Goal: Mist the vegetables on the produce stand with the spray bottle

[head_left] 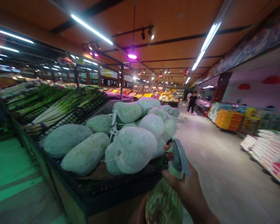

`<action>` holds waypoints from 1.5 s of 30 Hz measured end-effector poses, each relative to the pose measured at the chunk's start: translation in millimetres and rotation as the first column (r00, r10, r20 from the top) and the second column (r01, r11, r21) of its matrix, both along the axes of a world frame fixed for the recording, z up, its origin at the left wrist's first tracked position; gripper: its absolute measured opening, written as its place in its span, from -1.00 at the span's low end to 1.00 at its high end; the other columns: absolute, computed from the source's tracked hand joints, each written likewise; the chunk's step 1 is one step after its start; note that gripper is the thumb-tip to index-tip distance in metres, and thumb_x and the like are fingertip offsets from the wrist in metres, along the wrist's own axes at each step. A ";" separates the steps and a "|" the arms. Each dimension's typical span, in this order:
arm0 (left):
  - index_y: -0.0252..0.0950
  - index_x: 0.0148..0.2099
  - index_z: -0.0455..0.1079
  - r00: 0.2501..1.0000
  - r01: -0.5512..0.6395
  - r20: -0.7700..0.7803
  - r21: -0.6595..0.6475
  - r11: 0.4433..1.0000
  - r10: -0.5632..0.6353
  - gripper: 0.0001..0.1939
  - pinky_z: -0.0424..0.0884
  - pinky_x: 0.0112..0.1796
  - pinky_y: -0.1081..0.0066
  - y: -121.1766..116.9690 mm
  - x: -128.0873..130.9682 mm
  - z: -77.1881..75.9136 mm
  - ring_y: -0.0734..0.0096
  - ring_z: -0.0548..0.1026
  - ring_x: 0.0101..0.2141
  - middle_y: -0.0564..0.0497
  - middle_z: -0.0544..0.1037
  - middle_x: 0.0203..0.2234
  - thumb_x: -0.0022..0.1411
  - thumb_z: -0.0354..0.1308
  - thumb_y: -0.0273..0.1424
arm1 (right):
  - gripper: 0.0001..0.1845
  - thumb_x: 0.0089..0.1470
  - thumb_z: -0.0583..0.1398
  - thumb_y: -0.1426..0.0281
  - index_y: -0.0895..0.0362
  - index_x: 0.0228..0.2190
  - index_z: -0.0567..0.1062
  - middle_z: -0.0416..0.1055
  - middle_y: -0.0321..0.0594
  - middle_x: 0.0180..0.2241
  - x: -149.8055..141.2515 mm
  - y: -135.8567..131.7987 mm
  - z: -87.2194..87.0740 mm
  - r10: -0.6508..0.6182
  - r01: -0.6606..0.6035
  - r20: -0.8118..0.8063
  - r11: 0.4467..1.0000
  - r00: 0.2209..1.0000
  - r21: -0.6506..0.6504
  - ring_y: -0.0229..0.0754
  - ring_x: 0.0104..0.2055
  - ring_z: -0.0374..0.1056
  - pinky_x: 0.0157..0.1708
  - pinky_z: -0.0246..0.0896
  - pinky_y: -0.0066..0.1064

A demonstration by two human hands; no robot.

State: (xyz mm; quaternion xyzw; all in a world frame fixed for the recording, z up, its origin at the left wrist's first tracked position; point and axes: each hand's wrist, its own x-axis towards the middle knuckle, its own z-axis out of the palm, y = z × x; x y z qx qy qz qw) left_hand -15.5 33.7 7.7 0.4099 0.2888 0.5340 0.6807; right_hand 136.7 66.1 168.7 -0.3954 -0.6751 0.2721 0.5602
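Spray bottle in clenched right hand grip, beside winter melons; left hand unseen.

I see my right hand low in the view, near the bottom edge and right of the middle. It comes in from the lower right corner, with the wrist and forearm going out of the picture there. The back of the hand is turned up to the camera. The fingers are curled closed to the left, and one fingertip is higher than the others. My left hand is not visible.
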 end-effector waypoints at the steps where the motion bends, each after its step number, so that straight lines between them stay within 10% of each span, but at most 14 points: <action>1: -0.16 0.19 0.49 1.000 0.014 0.010 0.003 1.000 -0.014 -0.25 0.10 0.37 0.02 3.1 0.6 1.3 -0.19 0.31 0.34 -0.14 0.54 0.22 -0.07 0.51 -0.11 | -0.40 0.00 0.26 0.21 0.04 0.10 0.42 0.47 -0.16 0.12 0.7 3.4 -0.1 -0.006 0.006 0.002 1.000 1.000 -0.004 0.15 0.20 0.34 0.10 0.23 -0.10; 10: -0.23 0.26 0.39 0.992 0.076 0.096 0.061 0.995 -0.081 -0.22 0.00 0.39 -0.14 41.6 12.5 16.3 -0.03 0.38 0.30 -0.18 0.51 0.24 0.02 0.45 -0.11 | -0.44 -0.01 0.28 0.21 0.02 0.06 0.45 0.52 -0.27 -0.23 13.4 43.5 12.2 -0.019 0.017 0.043 0.999 0.999 0.046 0.09 0.02 0.42 -0.11 0.32 -0.22; 16: -0.09 0.20 0.46 0.986 0.036 0.162 0.043 0.998 -0.043 -0.08 0.17 0.33 -0.01 75.3 31.3 15.3 -0.16 0.37 0.30 -0.12 0.57 0.18 -0.28 0.61 -0.17 | -0.42 -0.02 0.32 0.18 -0.03 0.07 0.49 0.54 -0.24 0.05 34.9 92.7 9.1 0.051 -0.049 -0.014 0.994 0.999 0.096 0.08 0.08 0.47 -0.03 0.40 -0.19; 21: 0.03 0.24 0.41 0.965 0.070 0.240 0.138 0.988 -0.102 -0.25 0.24 0.30 -0.08 107.6 51.1 13.4 0.01 0.48 0.24 -0.10 0.52 0.24 -0.01 0.51 -0.32 | -0.42 0.00 0.31 0.16 -0.04 0.08 0.49 0.52 -0.18 0.07 61.5 131.3 17.2 0.049 -0.048 -0.030 0.998 0.998 0.051 0.14 0.10 0.45 -0.02 0.37 -0.09; 27: 0.04 0.31 0.22 0.981 0.064 0.167 0.202 0.977 -0.099 -0.02 0.25 0.30 0.00 139.0 90.9 37.5 0.06 0.36 0.32 -0.15 0.32 0.39 -0.11 0.57 -0.41 | -0.42 -0.05 0.34 0.11 0.03 0.01 0.53 0.52 -0.08 0.07 101.9 178.4 27.9 0.014 -0.012 -0.066 1.000 0.998 0.019 0.26 0.10 0.44 0.02 0.32 0.02; 38: -0.16 0.39 -0.17 0.982 -0.041 0.187 0.090 0.995 0.024 0.32 0.50 -0.37 0.44 175.3 134.4 50.5 0.46 0.67 -0.40 -0.18 0.63 0.02 -0.25 0.62 -0.27 | -0.41 -0.16 0.45 0.12 0.05 -0.07 0.61 0.58 -0.05 0.01 141.0 270.7 21.6 0.114 -0.125 -0.229 0.992 0.967 -0.030 0.25 0.07 0.48 0.03 0.40 0.03; 45: -0.20 0.40 -0.09 0.973 -0.096 0.216 0.074 0.993 0.078 0.35 0.48 -0.39 0.45 186.2 150.3 83.0 0.43 0.68 -0.45 -0.15 0.62 -0.04 -0.34 0.64 -0.25 | -0.49 -0.14 0.45 0.14 0.07 -0.12 0.61 0.59 -0.06 -0.01 143.6 296.9 43.8 0.133 -0.152 -0.290 0.987 0.948 -0.043 0.27 0.07 0.48 0.11 0.32 0.10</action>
